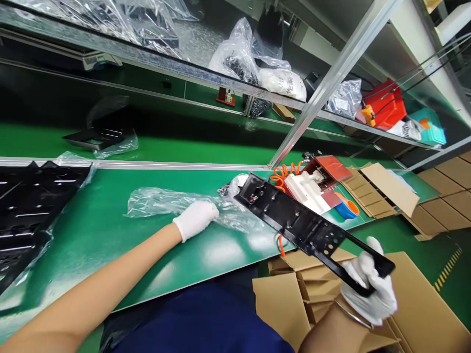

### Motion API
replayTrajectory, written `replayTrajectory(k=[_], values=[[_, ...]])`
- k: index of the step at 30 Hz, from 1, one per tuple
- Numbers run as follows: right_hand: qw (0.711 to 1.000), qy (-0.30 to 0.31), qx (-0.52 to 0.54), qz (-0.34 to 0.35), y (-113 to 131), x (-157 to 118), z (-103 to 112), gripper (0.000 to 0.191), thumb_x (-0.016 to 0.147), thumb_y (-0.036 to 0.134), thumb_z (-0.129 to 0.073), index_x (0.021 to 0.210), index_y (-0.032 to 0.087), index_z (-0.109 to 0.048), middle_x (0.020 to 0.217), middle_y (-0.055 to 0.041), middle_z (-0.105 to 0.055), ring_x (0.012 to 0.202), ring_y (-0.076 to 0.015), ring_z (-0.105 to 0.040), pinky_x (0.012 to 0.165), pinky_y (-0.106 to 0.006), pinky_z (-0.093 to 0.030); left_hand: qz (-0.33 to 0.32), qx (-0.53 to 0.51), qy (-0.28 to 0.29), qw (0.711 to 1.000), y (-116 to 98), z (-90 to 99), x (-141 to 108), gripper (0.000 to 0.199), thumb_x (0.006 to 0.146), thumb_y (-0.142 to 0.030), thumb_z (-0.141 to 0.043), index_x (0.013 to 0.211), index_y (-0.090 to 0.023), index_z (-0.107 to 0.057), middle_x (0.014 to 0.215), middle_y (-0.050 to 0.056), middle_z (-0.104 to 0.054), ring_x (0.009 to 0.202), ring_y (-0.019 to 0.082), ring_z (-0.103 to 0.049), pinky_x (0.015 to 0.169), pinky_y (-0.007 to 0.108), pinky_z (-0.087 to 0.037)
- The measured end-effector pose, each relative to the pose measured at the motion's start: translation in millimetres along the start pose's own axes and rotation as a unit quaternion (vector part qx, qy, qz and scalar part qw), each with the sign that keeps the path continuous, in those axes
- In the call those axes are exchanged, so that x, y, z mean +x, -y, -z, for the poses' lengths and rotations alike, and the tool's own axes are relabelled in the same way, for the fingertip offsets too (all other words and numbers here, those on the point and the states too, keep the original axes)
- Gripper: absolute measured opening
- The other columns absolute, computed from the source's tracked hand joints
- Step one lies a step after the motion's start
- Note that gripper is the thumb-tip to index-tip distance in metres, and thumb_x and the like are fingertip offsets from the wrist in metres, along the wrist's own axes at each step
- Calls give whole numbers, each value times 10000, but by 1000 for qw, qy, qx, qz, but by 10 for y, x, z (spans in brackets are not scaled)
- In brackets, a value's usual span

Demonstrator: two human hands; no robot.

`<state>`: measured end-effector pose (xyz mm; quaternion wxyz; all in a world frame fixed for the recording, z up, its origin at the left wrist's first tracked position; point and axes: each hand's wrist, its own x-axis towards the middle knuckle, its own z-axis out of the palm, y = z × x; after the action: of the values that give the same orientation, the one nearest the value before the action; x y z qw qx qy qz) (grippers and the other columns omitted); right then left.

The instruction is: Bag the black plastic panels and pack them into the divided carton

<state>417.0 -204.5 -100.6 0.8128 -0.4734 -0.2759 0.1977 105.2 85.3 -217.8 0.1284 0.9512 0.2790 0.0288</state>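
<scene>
A white glove covers my left hand [197, 219], which is closed on a clear plastic bag [162, 202] lying over the green table [206, 255]. My right hand [370, 284], also gloved, grips the near end of a long black panel [294, 218] by its open frame part. The panel slants up to the left, its far end beside a small bag of dark parts [233, 186] and over the edge of the plastic.
Black panels [33, 211] in plastic lie at the left. Behind the held panel are a red and white fixture [312, 181], an orange coiled hose [281, 174] and a blue tape roll [346, 206]. An open cardboard box [281, 299] stands below right; a metal post [327, 88] rises behind.
</scene>
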Motion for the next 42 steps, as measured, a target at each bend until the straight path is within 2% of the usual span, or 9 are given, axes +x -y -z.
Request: replayTrajectory(k=[5, 11, 14, 16, 18, 21, 25, 31, 42], values=[[999, -2, 32, -20, -94, 37, 99, 618, 634, 189, -737, 1249, 176, -681, 623, 107, -352, 465, -37, -39, 366, -212, -131, -81, -170, 66, 980, -145, -67, -714, 397, 971, -380, -508, 1283, -256, -719, 1385, 96, -692, 1354, 288, -592, 1146, 457, -469], [991, 38, 105, -76, -529, 139, -232, 555, 610, 126, -746, 1160, 181, -692, 660, 99, -406, 462, -23, -92, 358, -141, -200, 215, -57, -122, 967, 549, -13, -838, 667, 946, -490, -443, 1446, -68, -570, 1610, 240, -444, 1510, 410, -384, 1225, 595, -323], [985, 52, 127, -105, -708, 105, -442, 471, 619, 150, -753, 1087, 160, -701, 667, 93, -378, 474, -28, -99, 352, -131, -206, 259, -39, -110, 959, 737, -18, -791, 687, 897, -523, -470, 1333, -19, -633, 1542, 306, -497, 1484, 469, -399, 1208, 649, -315], [982, 60, 135, -118, -801, 43, -557, 414, 647, 179, -753, 1057, 166, -697, 674, 92, -355, 480, -34, -93, 354, -133, -228, 260, -133, -195, 936, 665, 20, -804, 716, 918, -609, -428, 1335, -67, -639, 1492, 269, -569, 1453, 444, -456, 1202, 645, -339], [979, 64, 144, -129, -887, -40, -653, 386, 682, 201, -747, 1064, 188, -692, 685, 88, -333, 491, -46, -87, 363, -131, -250, 247, -320, -300, 864, 455, 102, -837, 782, 934, -720, -366, 1381, -133, -624, 1416, 208, -650, 1368, 415, -556, 1149, 631, -433], [973, 64, 156, -157, -1010, -163, -751, 365, 719, 224, -737, 1080, 205, -686, 704, 82, -301, 523, -67, -72, 375, -125, -261, 178, -585, -383, 693, 43, 249, -877, 795, 877, -840, -422, 1359, -260, -674, 1342, 109, -714, 1242, 373, -651, 1019, 553, -571], [966, 85, 145, -195, -1114, -257, -767, 186, 769, 282, -723, 931, 208, -669, 711, 78, -252, 543, -84, -36, 363, -141, -229, 165, -672, -464, 553, -291, 360, -910, 541, 843, -641, -716, 1315, -377, -710, 1388, -3, -695, 1261, 270, -639, 997, 363, -586], [960, 82, 139, -229, -1088, -302, -736, 212, 792, 261, -711, 997, 220, -678, 729, 70, -258, 540, -78, -59, 381, -128, -233, 192, -667, -477, 540, -319, 423, -1013, 641, 734, -649, -819, 1274, -312, -746, 1135, 47, -749, 658, 146, -595, 468, 257, -513], [956, 92, 134, -246, -1041, -317, -766, 149, 803, 256, -720, 939, 216, -673, 722, 70, -270, 519, -61, -90, 392, -104, -278, 191, -671, -478, 535, -386, 521, -1055, 585, 733, -628, -841, 1222, -316, -765, 791, 9, -672, 562, 123, -534, 448, 255, -491]])
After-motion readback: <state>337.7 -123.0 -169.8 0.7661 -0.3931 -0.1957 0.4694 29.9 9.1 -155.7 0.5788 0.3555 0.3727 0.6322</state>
